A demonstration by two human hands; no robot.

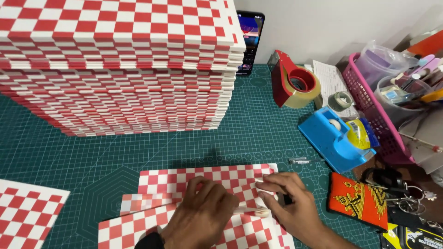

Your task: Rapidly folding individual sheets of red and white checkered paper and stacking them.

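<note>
A red-and-white checkered paper sheet lies partly folded on the green cutting mat near the front edge. My left hand presses down on its folded middle, fingers curled. My right hand rests on the sheet's right side and pinches its right edge, with a thin pale stick lying between the two hands. A tall stack of folded checkered pieces fills the back left.
Another checkered sheet lies at the front left. To the right are a red tape dispenser, a blue tape dispenser, a pink basket, an orange beaded pouch and keys. A phone leans on the wall.
</note>
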